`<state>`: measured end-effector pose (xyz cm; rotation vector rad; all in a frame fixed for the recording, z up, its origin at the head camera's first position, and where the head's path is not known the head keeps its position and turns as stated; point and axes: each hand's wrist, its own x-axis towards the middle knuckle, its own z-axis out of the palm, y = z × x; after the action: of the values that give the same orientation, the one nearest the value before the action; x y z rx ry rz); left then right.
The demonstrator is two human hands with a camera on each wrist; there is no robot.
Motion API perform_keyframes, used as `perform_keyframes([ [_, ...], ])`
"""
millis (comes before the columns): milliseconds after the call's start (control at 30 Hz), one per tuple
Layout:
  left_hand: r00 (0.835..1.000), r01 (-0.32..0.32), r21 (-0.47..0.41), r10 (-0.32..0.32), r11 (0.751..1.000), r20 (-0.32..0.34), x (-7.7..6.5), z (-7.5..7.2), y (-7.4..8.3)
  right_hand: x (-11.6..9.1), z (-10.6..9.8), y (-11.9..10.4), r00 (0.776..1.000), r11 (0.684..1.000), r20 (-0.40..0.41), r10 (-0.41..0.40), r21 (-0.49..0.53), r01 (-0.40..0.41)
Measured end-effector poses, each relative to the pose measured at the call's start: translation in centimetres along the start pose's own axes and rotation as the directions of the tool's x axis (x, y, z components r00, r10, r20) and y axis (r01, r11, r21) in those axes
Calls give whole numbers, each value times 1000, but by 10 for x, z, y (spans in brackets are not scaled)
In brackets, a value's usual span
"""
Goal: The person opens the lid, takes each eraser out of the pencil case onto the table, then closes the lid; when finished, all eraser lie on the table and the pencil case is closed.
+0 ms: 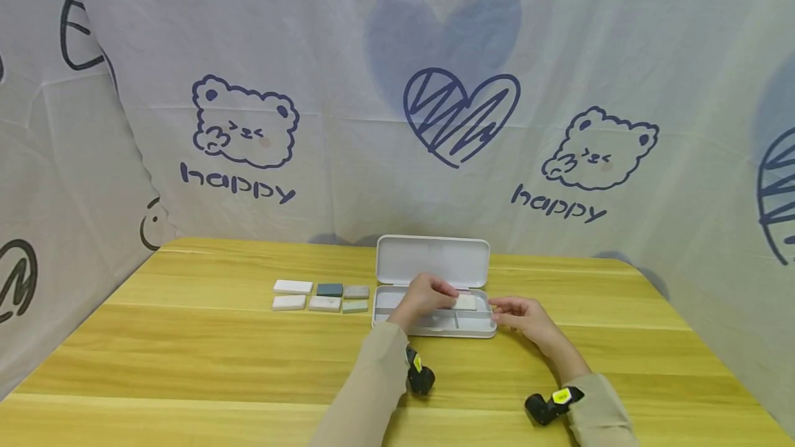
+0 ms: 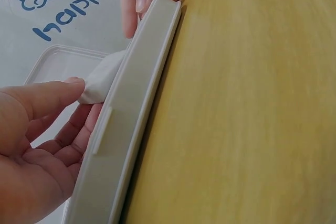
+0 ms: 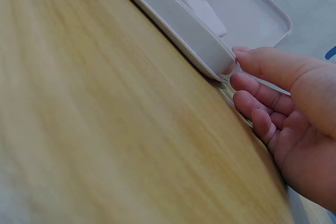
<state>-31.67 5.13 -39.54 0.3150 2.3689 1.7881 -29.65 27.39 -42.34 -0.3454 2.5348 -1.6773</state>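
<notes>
My left hand [image 1: 425,295] reaches over an open white case [image 1: 477,326] and pinches a flat white block [image 1: 466,303] between thumb and fingers. In the left wrist view the block [image 2: 102,80] tilts above the case's near wall [image 2: 134,95], with the thumb on its upper face. The case has a divided inside, and its hinged lid [image 1: 433,261] stands up at the back. At the right end, the thumb and fingertips of my right hand [image 1: 528,319] touch the case's corner. The right wrist view shows that hand's fingers [image 3: 262,95] loosely bent beside the corner.
Left of the case, several small rectangular blocks lie in two rows: white ones [image 1: 292,287], a dark blue one [image 1: 329,290], a grey one [image 1: 357,292] and a pale green one [image 1: 355,307]. A printed cloth [image 1: 348,157] hangs behind the wooden table [image 1: 248,371].
</notes>
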Motion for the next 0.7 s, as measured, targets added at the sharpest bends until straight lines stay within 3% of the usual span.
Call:
perform_keyframes([
  [700, 1000, -4, -115, 2, 993, -21, -1, -5, -2, 0, 0, -1, 1000, 1000, -11, 23, 10, -23],
])
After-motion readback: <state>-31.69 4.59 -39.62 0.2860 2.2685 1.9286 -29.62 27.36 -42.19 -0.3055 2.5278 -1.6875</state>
